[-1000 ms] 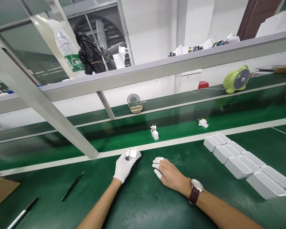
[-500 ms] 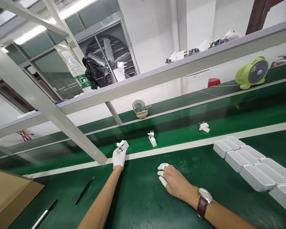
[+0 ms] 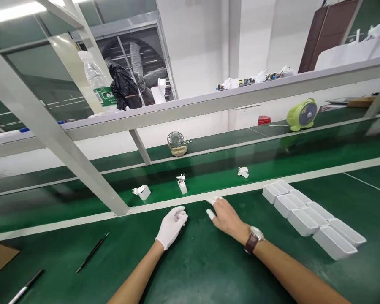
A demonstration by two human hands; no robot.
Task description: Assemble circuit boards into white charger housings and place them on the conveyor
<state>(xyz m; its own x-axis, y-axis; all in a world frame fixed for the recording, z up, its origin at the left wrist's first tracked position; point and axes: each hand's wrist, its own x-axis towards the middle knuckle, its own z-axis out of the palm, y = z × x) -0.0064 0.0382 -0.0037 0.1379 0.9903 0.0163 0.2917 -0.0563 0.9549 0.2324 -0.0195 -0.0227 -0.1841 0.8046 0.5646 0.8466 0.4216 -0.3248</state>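
Both hands empty on the green bench.
Gloved left hand (image 3: 171, 226) rests loosely curled; right hand (image 3: 225, 216) lies flat, fingers extended toward the white strip (image 3: 272, 180).

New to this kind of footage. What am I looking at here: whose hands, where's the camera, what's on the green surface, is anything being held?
No machine arms here: these are one person's two hands, filmed by a camera worn on the head, looking forward and down. There is only this one view.

The left hand wears a white glove and rests on the green bench, holding nothing. The right hand is bare except for white fingertip covers, has a wristwatch, and reaches toward the white strip at the bench edge; it is also empty.

Beyond the strip runs a green belt carrying three small white plug parts: one nearest the left hand, one in the middle, one further right.

On the bench: a row of white trays at right, and two dark pens at left.
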